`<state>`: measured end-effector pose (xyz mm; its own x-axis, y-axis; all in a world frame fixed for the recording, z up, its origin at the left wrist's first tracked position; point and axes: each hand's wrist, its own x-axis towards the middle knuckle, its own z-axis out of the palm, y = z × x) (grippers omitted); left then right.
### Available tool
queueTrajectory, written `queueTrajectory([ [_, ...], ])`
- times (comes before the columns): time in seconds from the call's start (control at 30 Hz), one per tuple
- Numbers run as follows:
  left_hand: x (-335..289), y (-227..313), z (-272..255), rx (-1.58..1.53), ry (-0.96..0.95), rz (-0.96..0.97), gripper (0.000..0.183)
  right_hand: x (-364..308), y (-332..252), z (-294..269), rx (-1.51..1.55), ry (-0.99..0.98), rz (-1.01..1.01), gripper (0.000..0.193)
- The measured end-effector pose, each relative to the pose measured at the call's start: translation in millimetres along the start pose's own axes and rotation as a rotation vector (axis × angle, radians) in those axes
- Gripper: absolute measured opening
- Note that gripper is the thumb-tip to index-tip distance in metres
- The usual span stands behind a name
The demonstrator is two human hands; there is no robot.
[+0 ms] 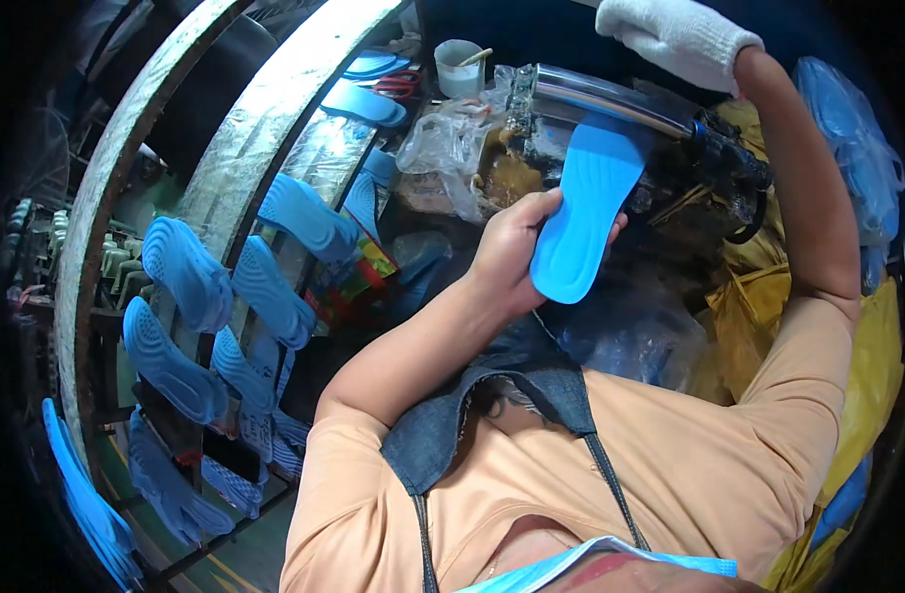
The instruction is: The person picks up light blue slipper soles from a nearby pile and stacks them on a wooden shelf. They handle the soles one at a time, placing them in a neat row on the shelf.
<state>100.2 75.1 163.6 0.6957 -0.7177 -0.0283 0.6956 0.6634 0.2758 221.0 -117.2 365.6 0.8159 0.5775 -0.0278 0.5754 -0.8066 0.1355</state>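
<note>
My bare left hand is closed around a bright blue shoe insole, thumb on its near face and fingertips showing at its right edge. The insole stands tilted, and its wide far end reaches the shiny metal roller of a dark, grimy machine. At the upper edge is my right hand in a white knitted glove, beyond the roller and apart from the insole. Its fingers are partly cut off by the picture's edge, so their grip cannot be made out.
To the left, a slatted metal rack bears several stacks of blue insoles. Red-handled scissors lie near a whitish cup with a stick. Crumpled clear plastic lies beside the machine. Yellow sacks and a blue plastic bag are at right.
</note>
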Motion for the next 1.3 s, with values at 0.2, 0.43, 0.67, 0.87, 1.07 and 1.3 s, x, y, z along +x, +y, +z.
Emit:
queueTrajectory([
  [0.2,-41,21,-30,0.739,0.433,0.232,0.043,17,63,61,0.63,-0.167,-0.201,0.015],
  [0.43,-154,113,-104,2.178,1.595,0.576,0.048,25,60,67,0.797,-0.465,0.022,0.034],
  [0.67,-246,141,-170,2.104,2.023,0.573,0.071,70,67,36,0.487,-0.203,0.133,0.043],
  [0.87,-251,136,-184,2.063,1.908,0.775,0.036,152,41,-44,0.788,0.237,-0.026,0.052],
  [1.07,-256,135,-167,1.971,1.878,0.587,0.037,292,-15,-91,1.194,0.294,0.09,0.069],
  [1.3,-260,135,-166,1.959,1.749,0.861,0.026,370,-34,-99,0.751,0.385,0.344,0.068],
])
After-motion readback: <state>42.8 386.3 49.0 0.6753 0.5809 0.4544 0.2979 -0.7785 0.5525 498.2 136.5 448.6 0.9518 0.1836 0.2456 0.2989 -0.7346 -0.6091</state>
